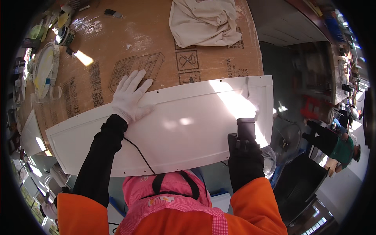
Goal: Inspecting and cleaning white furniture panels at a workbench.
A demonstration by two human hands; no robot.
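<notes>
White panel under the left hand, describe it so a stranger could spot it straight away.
Find the cardboard-covered table, then its near edge, by the pink apron. There lies a long white panel with the gloved left hand on it. Unlike the crumpled cream cloth farther back, it has a smooth face and small dark holes along its edges.
</notes>
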